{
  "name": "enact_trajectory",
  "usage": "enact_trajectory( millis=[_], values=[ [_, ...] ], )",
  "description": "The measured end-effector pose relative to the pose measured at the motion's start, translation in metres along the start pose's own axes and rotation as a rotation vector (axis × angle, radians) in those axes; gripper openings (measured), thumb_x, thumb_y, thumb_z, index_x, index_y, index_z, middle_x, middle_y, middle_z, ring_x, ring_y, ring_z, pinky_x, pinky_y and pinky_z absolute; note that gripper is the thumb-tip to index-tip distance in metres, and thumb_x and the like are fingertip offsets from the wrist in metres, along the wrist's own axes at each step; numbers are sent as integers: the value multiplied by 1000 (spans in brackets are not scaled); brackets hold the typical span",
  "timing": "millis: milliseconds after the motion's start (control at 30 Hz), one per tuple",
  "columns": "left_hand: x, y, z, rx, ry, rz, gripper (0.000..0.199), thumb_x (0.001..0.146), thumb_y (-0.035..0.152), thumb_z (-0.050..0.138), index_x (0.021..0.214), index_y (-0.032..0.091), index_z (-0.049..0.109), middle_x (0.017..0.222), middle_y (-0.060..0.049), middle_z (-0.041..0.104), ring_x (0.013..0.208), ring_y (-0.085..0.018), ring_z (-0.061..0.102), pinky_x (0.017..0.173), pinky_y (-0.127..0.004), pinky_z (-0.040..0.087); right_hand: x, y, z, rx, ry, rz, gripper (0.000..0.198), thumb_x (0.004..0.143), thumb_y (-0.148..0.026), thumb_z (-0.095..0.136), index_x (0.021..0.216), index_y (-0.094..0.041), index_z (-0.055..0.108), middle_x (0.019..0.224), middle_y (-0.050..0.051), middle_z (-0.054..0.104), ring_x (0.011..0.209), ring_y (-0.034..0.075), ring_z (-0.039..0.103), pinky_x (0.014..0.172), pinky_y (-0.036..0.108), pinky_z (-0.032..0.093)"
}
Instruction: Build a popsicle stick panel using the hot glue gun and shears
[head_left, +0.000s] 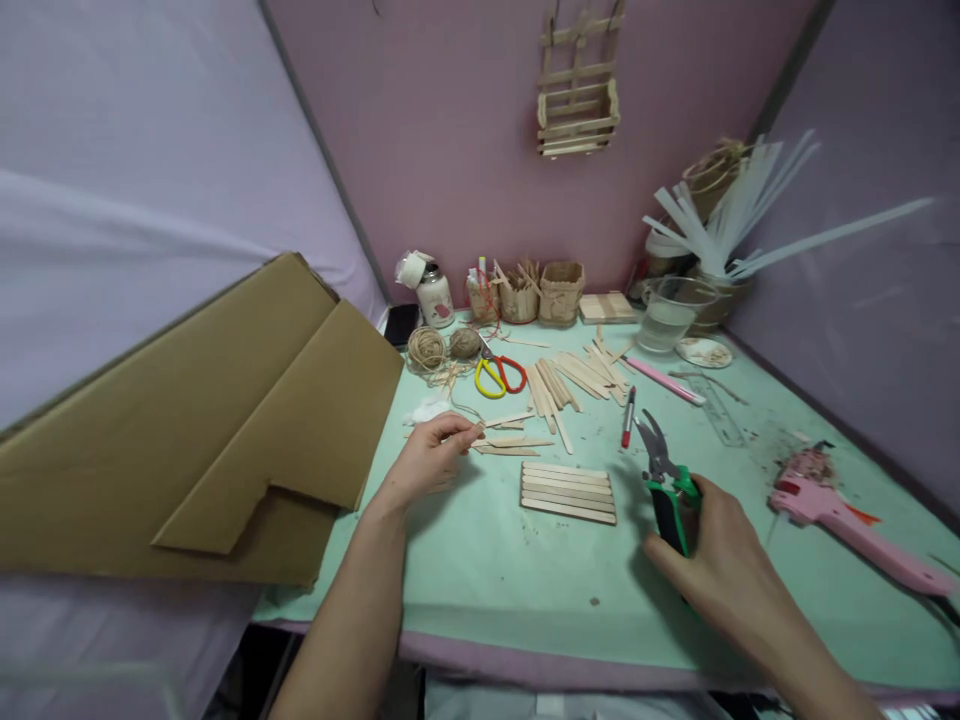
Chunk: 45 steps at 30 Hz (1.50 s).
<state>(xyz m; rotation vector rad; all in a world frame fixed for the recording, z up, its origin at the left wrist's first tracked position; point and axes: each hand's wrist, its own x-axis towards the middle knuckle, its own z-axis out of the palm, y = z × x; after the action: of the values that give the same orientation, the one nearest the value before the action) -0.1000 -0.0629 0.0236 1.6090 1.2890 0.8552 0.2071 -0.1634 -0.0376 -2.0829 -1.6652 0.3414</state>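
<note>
My right hand [709,545] is wrapped round pruning shears [667,490] with green and black handles; their blades are apart and point away from me. My left hand [435,455] is closed in a pinch over the table, with what looks like a small piece of craft stick [478,430] at the fingertips, mostly hidden. Between the hands lies a flat panel of craft sticks [568,492] set side by side. Just beyond my left hand are several loose craft sticks [517,443], and a larger spread of sticks [551,390] lies behind.
Yellow-and-red scissors [491,375], a twine ball [427,348] and a red marker [628,418] lie farther back. A pink glue gun [847,525] rests at right, near a pink cutter [666,381] and a water cup [664,318]. Folded cardboard [247,420] stands at left.
</note>
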Motion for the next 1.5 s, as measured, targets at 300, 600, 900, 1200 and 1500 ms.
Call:
enact_trajectory(
  millis=[300, 600, 900, 1200, 1500],
  values=[
    [-3, -1, -6, 24, -12, 31, 25, 81, 40, 60, 80, 16, 68, 97, -8, 68, 96, -19, 59, 85, -27, 44, -1, -4, 4, -147, 14, -36, 68, 69, -42, 56, 127, -9, 45, 101, 19, 60, 94, 38, 60, 79, 47, 50],
    [-13, -7, -33, 306, 130, -66, 29, 83, 43, 56, 90, 19, 70, 91, -5, 69, 85, -19, 58, 76, -27, 43, -3, -9, 3, -188, 27, -56, 65, 72, -39, 55, 127, -7, 44, 107, 22, 60, 100, 39, 59, 81, 47, 49],
    [-9, -29, -38, 420, 114, -126, 27, 80, 36, 56, 93, 20, 75, 107, -10, 72, 100, -27, 62, 89, -36, 44, -5, -9, 4, -219, 21, -41, 67, 73, -40, 55, 129, -6, 42, 105, 20, 59, 99, 38, 58, 81, 45, 48],
    [21, 32, -7, 723, 138, 30, 25, 84, 37, 57, 75, 19, 72, 88, -8, 72, 85, -23, 62, 78, -32, 43, -9, -10, 6, -271, 71, -87, 63, 76, -38, 55, 129, -7, 41, 105, 18, 60, 97, 36, 58, 74, 41, 45],
    [79, 7, 51, 909, -74, 37, 22, 80, 14, 55, 94, 15, 72, 100, -14, 72, 96, -27, 63, 79, -32, 42, -10, -13, 5, -284, 89, -89, 61, 77, -35, 56, 128, -6, 41, 103, 17, 60, 94, 34, 58, 73, 39, 42]
  ],
)
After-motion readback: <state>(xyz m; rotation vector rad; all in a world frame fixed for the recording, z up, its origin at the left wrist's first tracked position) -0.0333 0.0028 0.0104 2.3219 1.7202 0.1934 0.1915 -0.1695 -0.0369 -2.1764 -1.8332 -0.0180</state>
